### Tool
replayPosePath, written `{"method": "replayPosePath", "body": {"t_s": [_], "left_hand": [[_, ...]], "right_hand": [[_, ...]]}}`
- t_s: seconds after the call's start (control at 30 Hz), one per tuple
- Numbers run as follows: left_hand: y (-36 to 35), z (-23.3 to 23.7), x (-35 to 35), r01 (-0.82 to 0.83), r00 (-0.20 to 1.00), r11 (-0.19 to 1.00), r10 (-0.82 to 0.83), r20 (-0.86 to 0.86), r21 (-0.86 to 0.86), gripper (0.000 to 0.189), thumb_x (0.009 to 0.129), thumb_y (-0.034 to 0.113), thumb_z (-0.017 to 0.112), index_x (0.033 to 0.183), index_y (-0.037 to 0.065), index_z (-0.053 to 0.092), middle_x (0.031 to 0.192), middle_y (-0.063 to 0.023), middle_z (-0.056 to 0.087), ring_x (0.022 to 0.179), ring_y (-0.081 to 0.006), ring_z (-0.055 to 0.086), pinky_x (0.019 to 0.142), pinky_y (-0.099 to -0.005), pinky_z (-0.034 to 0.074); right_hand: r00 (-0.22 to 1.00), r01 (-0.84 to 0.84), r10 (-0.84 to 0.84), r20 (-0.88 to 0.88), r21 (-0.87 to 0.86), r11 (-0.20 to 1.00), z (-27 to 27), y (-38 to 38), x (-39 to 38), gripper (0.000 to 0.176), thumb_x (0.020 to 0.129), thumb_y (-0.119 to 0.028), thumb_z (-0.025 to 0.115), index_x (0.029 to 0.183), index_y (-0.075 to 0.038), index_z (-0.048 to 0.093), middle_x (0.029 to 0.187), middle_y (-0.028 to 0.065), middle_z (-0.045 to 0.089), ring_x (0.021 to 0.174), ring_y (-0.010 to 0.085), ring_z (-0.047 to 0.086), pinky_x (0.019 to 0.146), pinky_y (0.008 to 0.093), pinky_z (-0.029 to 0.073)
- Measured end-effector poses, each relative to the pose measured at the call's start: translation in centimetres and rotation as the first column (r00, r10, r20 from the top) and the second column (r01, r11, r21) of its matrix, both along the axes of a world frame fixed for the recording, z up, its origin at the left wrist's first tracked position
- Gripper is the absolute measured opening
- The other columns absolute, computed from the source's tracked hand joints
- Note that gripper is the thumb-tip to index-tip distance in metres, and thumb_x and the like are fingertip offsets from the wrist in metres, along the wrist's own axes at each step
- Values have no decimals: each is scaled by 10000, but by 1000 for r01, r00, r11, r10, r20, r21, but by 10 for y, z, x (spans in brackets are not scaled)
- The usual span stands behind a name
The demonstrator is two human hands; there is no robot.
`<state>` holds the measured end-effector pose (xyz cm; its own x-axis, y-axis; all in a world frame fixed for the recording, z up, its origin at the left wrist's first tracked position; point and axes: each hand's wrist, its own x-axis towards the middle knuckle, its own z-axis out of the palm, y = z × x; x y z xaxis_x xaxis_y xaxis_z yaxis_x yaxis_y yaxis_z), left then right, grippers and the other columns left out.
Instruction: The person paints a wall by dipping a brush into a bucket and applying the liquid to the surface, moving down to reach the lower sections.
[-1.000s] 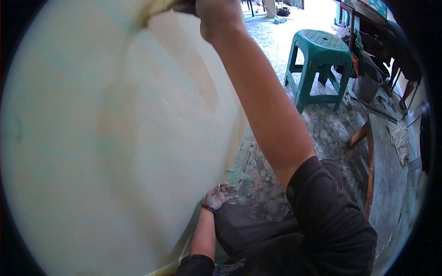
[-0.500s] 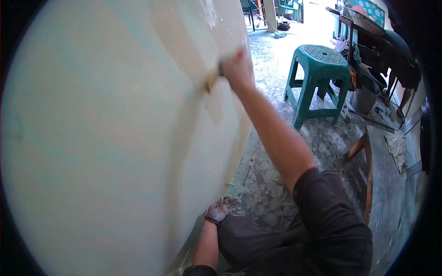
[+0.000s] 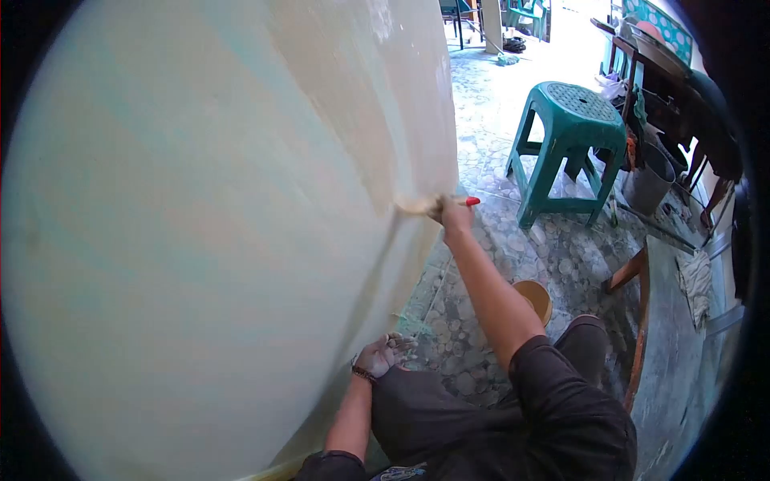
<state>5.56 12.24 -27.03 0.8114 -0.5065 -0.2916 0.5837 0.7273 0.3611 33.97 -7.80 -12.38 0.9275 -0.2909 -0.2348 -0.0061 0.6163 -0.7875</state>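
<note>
My right hand [image 3: 455,215] is closed around a paintbrush [image 3: 417,207] with a red-tipped handle. Its bristles touch the wall [image 3: 200,240], near the wall's right edge. Beige streaks run over pale green on the wall above the brush. My left hand [image 3: 383,354], dusted with white and wearing a dark bracelet at the wrist, rests by my bent knee close to the wall. Its palm is turned up, the fingers are loosely spread, and nothing lies in it. A tan round container [image 3: 536,301] stands on the floor, partly hidden behind my right forearm.
A green plastic stool [image 3: 571,148] stands ahead on the patterned tile floor [image 3: 473,321]. To the right is a wooden bench [image 3: 674,321] with a white cloth [image 3: 695,284] on it. Behind the stool are a grey bucket [image 3: 650,180] and a cluttered table [image 3: 682,96].
My right hand has brought the brush down and to the right along the wall. The tan container has come into sight. My left hand stays nearly in place.
</note>
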Motion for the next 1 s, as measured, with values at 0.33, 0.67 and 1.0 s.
{"method": "replayPosePath", "body": {"t_s": [0.33,0.67,1.0], "left_hand": [[-6,15,-1,-27,995,999,30,90,-36,319,878,283,538,1091,48,567,1226,-217,513,1226,-384,399,985,-595,306],[-1,13,-7,-32,999,999,32,12,3,305,876,265,539,1079,38,568,1232,-202,510,1242,-401,369,994,-576,308],[-5,20,-6,11,997,1000,-10,83,-6,350,873,312,542,1104,49,554,1243,-208,493,1252,-402,354,927,-674,320]], "right_hand": [[587,-191,14,810,121,974,375,-5,7,76,787,-59,551,751,9,555,692,104,584,538,212,580,514,293,522],[991,-110,108,-82,-17,994,-16,-24,2,220,772,-92,606,975,-79,522,850,71,572,771,199,589,627,365,540],[701,-116,7,714,105,988,330,-19,34,212,773,-204,580,864,-14,556,785,114,602,698,224,592,611,366,497]]}}
